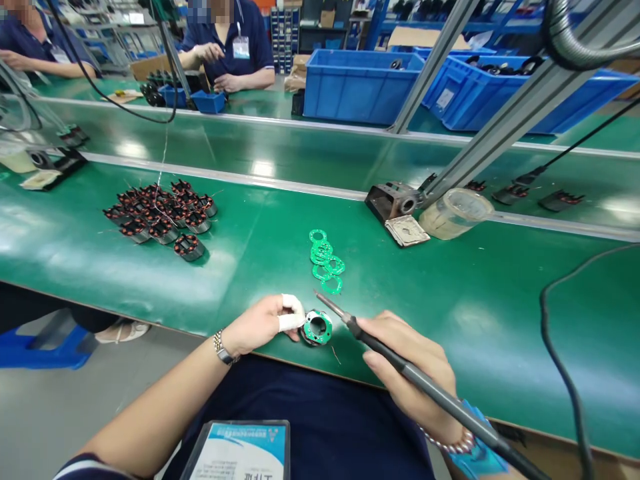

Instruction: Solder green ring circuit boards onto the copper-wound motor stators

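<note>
Over the green tabletop [465, 313] | left hand [255, 327] pinches wound coil stator with green ring board [318, 327], taped fingertips on it | right hand [410, 340] grips soldering iron [465, 417], tip just beside stator, hands apart | far blue bins [350, 93] hold dark parts [530, 65]

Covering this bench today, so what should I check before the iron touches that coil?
1. Left hand on the wound coil with its green ring: ok, taped fingers press its edge.
2. Soldering iron in the right hand: ok, held like a pen.
3. Iron tip clear of the taped fingers: ok, apart from them.
4. Tip cleanliness: cannot tell, too small.
5. Solder wire: not ok, none visible in either hand.
6. Thin lead below the coil: cannot tell whether it is attached.
</note>
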A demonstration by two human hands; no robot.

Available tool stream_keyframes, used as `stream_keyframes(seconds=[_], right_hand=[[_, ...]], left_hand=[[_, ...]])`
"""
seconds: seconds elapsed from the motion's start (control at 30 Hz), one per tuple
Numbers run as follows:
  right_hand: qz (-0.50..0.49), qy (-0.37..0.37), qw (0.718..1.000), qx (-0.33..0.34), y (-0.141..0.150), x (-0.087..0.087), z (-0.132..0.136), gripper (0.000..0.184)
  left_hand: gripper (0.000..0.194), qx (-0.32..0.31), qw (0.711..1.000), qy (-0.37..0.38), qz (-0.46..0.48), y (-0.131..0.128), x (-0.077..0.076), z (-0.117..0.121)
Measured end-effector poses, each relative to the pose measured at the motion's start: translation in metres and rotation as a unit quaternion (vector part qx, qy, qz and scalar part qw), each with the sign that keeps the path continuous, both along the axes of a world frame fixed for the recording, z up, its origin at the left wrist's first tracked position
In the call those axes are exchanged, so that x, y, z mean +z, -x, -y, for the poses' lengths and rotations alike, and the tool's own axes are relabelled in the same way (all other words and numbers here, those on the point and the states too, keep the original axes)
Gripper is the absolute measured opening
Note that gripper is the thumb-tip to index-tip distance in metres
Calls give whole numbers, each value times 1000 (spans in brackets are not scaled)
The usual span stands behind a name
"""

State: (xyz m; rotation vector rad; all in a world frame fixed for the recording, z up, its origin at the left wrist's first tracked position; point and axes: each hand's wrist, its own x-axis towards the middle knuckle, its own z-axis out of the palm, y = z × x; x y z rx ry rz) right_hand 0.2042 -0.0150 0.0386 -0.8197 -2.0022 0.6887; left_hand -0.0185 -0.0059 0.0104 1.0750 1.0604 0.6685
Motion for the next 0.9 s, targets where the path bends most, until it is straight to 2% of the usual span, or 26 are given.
stream_keyframes(seconds=[0.27,0.63,0.9], right_hand=[[-30,61,997,31,0,2,2,19],[-25,53,997,59,1,4,1,19],[-37,20,998,39,1,0,-5,24]], left_hand=[[9,-21,999,-31,-24,1,4,-1],[8,-25,998,-38,-33,1,2,-1],[10,-20,999,-29,-13,1,1,0]])
